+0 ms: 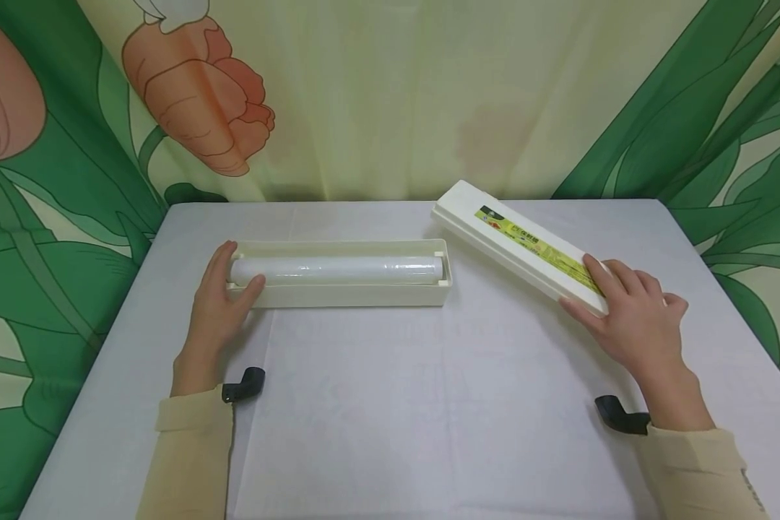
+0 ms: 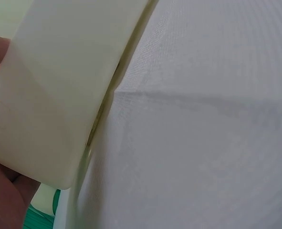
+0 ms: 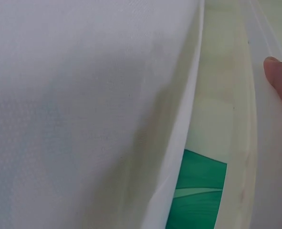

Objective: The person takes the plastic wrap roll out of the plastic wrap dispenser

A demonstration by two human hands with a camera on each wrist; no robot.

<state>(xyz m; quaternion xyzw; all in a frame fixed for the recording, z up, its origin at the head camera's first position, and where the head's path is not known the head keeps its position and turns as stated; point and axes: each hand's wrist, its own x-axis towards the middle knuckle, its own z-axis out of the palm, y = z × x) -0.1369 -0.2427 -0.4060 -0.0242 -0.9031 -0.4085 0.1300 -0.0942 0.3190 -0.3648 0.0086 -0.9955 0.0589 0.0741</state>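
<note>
- Curtain [image 1: 396,108]: hangs behind the table's back edge; green leaves at both sides, carrot [image 1: 195,94] print toward the L.
- L sleeve [image 1: 188,448]: tan, cuff above the table's near-L area, w/ a black mount [image 1: 243,385] at the wrist.
- L hand [image 1: 217,307]: clamped on the box's L end, thumb over the near wall's top, fingers round the far side of that end. L wrist cam shows the box's pale wall up close, bits of the hand at the pic's L side.
- Box [image 1: 351,296]: long, off-white, approx. parallel to the table's back edge & near it, nearer the back L corner than the back R one.
- Roll [image 1: 338,271]: white, shiny, lies lengthwise inside the box, seen from above.
- Lid [image 1: 461,206]: white, held up off the table, R of the box & apart from it. Slants from the back edge down twd the R edge; yellow-green label [image 1: 533,242] faces up.
- R hand [image 1: 633,314]: clamped on the lid's near-R end, thumb on the near long side, fingers across the top & far side, index by the label's end.
- R sleeve [image 1: 695,462]: tan, over the table's near-R area, another black mount [image 1: 624,417] beside the wrist.
- Table [image 1: 364,404]: white cloth, creased lengthwise.
</note>
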